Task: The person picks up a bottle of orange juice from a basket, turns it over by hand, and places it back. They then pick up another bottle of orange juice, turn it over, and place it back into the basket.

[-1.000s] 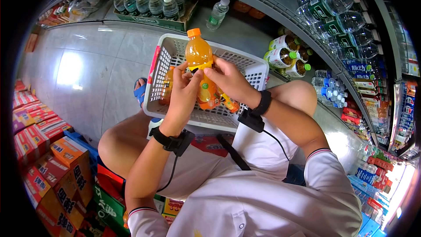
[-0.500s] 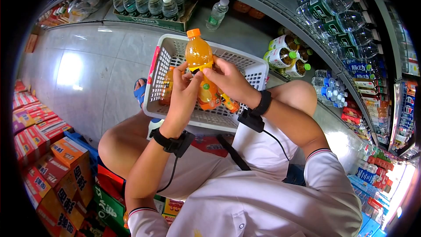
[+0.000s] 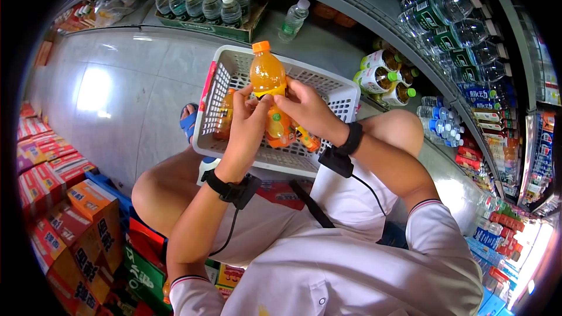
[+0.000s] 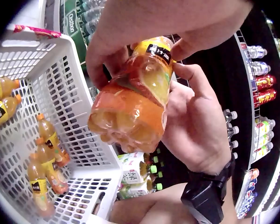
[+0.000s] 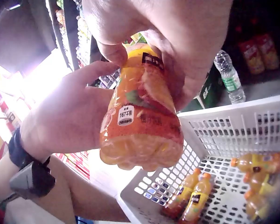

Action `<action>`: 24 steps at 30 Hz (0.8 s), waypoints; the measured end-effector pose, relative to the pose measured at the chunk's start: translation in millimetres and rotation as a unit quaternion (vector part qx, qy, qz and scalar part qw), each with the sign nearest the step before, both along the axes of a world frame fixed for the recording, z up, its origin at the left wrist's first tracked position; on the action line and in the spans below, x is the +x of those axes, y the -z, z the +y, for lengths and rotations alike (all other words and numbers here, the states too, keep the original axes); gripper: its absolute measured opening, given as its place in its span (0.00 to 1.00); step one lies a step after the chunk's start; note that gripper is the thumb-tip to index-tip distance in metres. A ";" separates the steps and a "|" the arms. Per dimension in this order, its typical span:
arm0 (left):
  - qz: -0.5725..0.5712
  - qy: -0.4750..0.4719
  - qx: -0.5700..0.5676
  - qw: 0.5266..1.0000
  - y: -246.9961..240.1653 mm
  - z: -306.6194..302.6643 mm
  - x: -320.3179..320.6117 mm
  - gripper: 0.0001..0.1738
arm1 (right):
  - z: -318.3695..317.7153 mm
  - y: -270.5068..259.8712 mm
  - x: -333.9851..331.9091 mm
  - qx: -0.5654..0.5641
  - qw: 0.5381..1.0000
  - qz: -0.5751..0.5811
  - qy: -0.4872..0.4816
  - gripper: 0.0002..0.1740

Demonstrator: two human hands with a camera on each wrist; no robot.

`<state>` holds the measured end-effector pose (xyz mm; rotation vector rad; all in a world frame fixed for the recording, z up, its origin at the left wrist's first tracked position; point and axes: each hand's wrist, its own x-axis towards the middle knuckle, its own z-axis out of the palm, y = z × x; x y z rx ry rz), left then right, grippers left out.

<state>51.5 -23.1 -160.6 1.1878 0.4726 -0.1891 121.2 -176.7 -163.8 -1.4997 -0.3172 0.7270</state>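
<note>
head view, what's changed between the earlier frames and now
Only the framing, which has shifted very slightly; nothing was taken hold of or let go. The left hand and right hand still hold the orange drink bottle, and the white basket stays put.

Along the top, water bottles are held in a green tray, and just to the right a lone bottle is seen on the low shelf; further right, green-capped bottles are grouped together, and beyond them large bottles are laid on their sides! The tiled floor is brightly lit in one patch, while at the lower left, red and orange cartons are stacked close
</note>
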 end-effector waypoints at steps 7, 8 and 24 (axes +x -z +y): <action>-0.001 -0.020 -0.011 1.000 -4.9 -1.8 0.4 0.22 | -0.6 -0.6 0.4 -0.002 1.000 -0.011 -0.017 0.28; 0.002 -0.016 -0.006 1.000 -4.6 -1.4 0.0 0.21 | -0.6 -0.2 0.6 -0.005 1.000 -0.012 -0.018 0.28; 0.008 -0.056 -0.031 0.998 -5.1 -1.5 2.7 0.22 | 1.9 0.1 -4.7 -0.026 0.997 -0.076 0.014 0.26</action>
